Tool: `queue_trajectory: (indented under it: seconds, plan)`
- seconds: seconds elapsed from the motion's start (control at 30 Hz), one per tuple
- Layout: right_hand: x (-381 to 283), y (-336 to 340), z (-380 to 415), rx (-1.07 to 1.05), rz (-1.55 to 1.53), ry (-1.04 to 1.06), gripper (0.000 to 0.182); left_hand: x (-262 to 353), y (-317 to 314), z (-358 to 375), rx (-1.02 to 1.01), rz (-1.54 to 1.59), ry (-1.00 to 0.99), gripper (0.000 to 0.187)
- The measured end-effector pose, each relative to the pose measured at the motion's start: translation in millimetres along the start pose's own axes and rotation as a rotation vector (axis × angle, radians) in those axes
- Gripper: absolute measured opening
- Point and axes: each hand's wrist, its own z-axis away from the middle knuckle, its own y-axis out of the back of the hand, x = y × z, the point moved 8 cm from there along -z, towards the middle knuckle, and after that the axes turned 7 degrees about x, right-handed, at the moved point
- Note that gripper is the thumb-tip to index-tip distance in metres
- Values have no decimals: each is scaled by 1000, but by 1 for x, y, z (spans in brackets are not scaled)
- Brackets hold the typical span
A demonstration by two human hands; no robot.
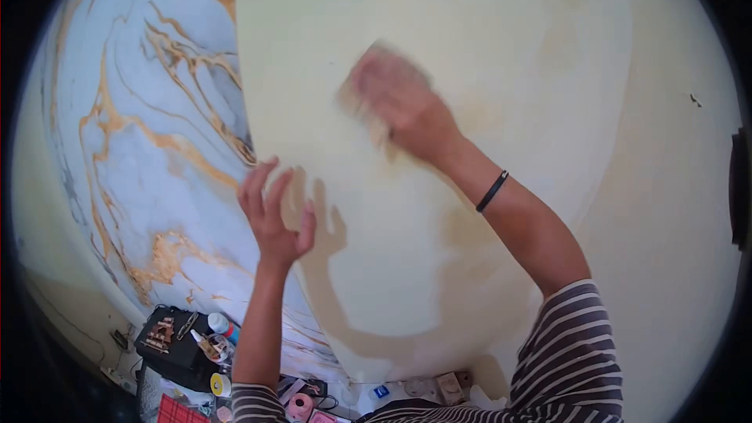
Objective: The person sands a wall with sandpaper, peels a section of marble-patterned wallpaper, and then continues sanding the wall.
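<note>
At the bottom edge, the striped sleeves [576,352] of the person's top are cut off by the frame, and between them lies a clutter of small things on the floor: a black rectangular case [168,341] with brown cut-out pieces on top, a white bottle with a red and blue cap [222,324], a small roll of yellow tape [220,385], a pink roll [298,406] and a patch of red checked cloth [176,411]. Most of these are too small to make out clearly.

Above them the left hand [272,215] is raised with the fingers spread and loose, grasping nothing; its fingertips lie at the left edge of the pale yellow sheet [439,188] that covers the wall, and its shadow falls on the sheet just to the right. Whether the palm presses the surface cannot be told.

Further up, the right arm, with a thin black band [492,191] on the wrist, reaches across the sheet. The right hand [395,98] is blurred; it lies flat on the sheet over a tan, cloth-like pad [362,106], most of which is hidden under the fingers, so how tightly it is gripped cannot be told.

Left of the sheet, the white marbled panel with gold veins [141,133] shows bare; the sheet overlaps its right part. To the right, plain cream wall [674,211] runs to the dark rim of the lens.
</note>
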Motion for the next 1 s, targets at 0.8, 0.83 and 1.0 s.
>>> queue_trajectory:
  seconds: [0.8,0.83,1.0]
  plan:
    - [28,-47,-101,21,121,-141,58,-115,1,-114,145,-106,-68,48]
    - [15,-56,-105,2,129,-105,60,-117,2,-114,141,-97,-77,48]
    - [-29,-78,-113,-308,-79,396,52,-126,9,-108,174,-61,-76,47]
